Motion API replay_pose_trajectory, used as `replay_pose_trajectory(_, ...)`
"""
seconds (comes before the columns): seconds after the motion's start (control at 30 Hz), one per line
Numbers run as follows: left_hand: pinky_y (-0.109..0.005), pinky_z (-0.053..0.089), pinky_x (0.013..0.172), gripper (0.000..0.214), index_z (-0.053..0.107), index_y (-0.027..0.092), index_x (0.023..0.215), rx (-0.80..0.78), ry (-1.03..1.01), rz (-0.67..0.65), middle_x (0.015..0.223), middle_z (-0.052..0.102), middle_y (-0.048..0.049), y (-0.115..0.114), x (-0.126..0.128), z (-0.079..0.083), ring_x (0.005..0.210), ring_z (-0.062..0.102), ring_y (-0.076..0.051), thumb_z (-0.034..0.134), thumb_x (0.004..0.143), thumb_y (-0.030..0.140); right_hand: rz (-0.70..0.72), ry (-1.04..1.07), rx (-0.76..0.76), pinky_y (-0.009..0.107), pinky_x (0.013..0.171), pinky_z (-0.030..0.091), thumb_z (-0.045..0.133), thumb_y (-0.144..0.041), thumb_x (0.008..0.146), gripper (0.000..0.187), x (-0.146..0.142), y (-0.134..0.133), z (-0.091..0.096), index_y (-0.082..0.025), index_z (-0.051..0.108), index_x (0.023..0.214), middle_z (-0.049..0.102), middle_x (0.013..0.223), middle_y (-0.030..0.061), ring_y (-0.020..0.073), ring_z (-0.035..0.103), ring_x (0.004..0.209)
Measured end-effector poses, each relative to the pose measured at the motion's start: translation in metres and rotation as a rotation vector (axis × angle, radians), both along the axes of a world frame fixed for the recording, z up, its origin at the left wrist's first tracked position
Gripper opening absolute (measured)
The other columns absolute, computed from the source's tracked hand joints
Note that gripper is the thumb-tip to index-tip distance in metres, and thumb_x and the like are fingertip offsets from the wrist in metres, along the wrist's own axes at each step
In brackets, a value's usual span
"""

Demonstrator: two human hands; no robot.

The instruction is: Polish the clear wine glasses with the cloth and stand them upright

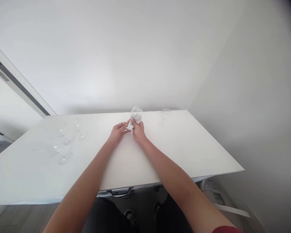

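Note:
A clear wine glass [136,111] is held over the far middle of the table, its bowl showing above my hands. A white cloth [131,126] is bunched around its lower part. My right hand [138,130] is closed around the wrapped glass, thumb pressed on the cloth. From the left, my left hand [119,131] pinches the cloth near the stem; its fingertips are partly hidden. The glass's foot cannot be made out. To the right, another stemmed glass [166,112] stands apart near the table's back edge.
Several clear stemmed glasses lie on their sides on the left of the white table [174,152], including one with its foot [65,158] toward me. A wall rises behind the table. A pale chair-like object [218,195] is low at the right.

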State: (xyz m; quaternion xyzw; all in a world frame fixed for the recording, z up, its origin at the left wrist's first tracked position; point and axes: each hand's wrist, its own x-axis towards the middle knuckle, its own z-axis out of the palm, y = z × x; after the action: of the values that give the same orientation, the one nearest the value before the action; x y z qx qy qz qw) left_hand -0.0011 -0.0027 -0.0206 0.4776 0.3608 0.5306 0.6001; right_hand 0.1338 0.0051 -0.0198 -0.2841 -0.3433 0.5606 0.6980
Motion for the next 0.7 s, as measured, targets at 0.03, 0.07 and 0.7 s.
replay_pose_trajectory(0.03,-0.045,0.054,0.100,0.038,0.076,0.018,0.099,0.006,0.004,0.090,0.120,0.075,-0.0141,0.000,-0.001,0.001,0.117,0.067,-0.028,0.085,0.079,0.049,-0.055,0.007,0.005,0.027,0.065,0.052,0.081,-0.052,0.079,0.037,0.004,0.002,0.000,-0.019,0.064,0.080,0.066,0.076,0.0021,0.0142,0.061,0.070)
replay_pose_trajectory(0.07,-0.044,0.053,0.101,0.041,0.075,0.020,0.105,0.014,0.001,0.170,0.127,0.073,-0.0144,0.001,-0.003,0.002,0.123,0.064,-0.029,0.084,0.079,0.050,-0.077,0.006,-0.003,0.026,0.063,0.050,0.080,-0.053,0.080,0.038,0.007,0.003,0.000,-0.019,0.062,0.077,0.064,0.073,0.0012,0.0134,0.058,0.067)
replay_pose_trajectory(0.7,-0.036,0.051,0.098,0.040,0.068,0.026,0.119,0.293,-0.115,0.252,0.138,0.068,-0.0101,-0.001,-0.005,0.012,0.123,0.065,-0.023,0.076,0.089,0.051,-0.165,-0.433,0.009,0.023,0.065,0.050,0.067,-0.050,0.091,0.028,0.004,-0.010,0.003,-0.021,0.067,0.089,0.068,0.083,0.0012,0.0136,0.062,0.073)
